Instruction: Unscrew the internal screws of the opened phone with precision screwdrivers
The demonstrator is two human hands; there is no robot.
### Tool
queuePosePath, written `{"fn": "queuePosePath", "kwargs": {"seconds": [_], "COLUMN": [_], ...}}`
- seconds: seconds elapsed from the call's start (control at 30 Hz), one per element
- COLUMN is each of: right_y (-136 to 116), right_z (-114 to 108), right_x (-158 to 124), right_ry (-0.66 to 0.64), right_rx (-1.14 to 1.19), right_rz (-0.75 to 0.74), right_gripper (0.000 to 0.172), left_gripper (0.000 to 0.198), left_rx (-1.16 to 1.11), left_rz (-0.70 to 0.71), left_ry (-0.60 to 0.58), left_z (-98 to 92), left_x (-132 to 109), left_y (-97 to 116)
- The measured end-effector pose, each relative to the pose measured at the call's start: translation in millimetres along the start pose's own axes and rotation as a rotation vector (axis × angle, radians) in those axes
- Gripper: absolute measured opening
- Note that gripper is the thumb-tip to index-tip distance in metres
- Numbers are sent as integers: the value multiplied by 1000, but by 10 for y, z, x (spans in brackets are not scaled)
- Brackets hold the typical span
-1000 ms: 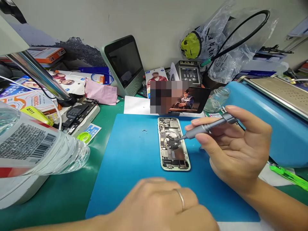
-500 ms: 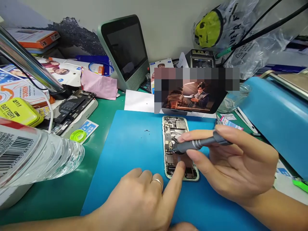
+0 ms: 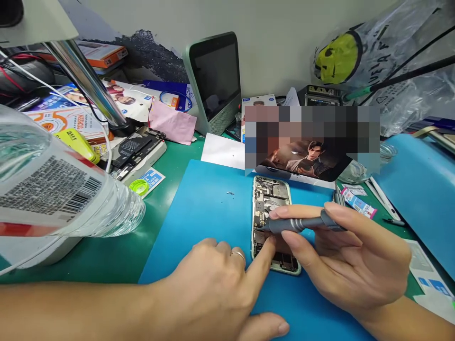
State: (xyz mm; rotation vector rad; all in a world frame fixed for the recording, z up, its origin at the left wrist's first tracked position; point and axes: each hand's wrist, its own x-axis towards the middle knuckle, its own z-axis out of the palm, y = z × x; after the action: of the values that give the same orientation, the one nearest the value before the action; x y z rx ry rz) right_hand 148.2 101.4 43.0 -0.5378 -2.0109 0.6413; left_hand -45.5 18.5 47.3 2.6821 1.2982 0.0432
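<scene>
An opened smartphone (image 3: 260, 207) lies face up on the blue mat (image 3: 209, 222), its circuit board and inner parts bare. My left hand (image 3: 216, 279) rests over the mat, its index finger stretched out and pressing on the phone's lower part. The thumb is spread apart, the other fingers are curled, and nothing is held. My right hand (image 3: 359, 255) grips a grey precision screwdriver (image 3: 289, 226) between thumb and fingers. The tool lies nearly level, its tip at the phone's left edge; whether it sits in a screw I cannot tell. Small dark screws or bits (image 3: 230, 192) lie left of the phone.
A water bottle (image 3: 78, 189) leans in at left, near a metal lamp post (image 3: 85, 85) and another opened phone (image 3: 131, 151). Behind the mat stand a screen playing video (image 3: 309, 161) and a smart display (image 3: 216, 76). A blue padded object (image 3: 419, 189) borders the right.
The view has shifted left, so most things sit further right in the picture. My left thumb now shows more. Finger on phone and screwdriver grip stay nearly the same.
</scene>
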Motion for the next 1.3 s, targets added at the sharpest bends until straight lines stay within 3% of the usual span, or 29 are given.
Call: {"fn": "queuePosePath", "kwargs": {"seconds": [0.4, 0.6, 1.3], "right_y": [-16, -21, 19], "right_z": [7, 15, 18], "right_x": [45, 64, 18], "right_ry": [-10, -33, -72], "right_rx": [-34, -40, -47], "right_rz": [8, 17, -29], "right_gripper": [77, 72, 81], "left_gripper": [81, 69, 68], "left_rx": [25, 27, 27], "left_rz": [2, 11, 14], "left_ry": [5, 39, 70], "left_z": [28, 45, 65], "left_x": [-19, -21, -36], "left_y": [-1, 0, 2]}}
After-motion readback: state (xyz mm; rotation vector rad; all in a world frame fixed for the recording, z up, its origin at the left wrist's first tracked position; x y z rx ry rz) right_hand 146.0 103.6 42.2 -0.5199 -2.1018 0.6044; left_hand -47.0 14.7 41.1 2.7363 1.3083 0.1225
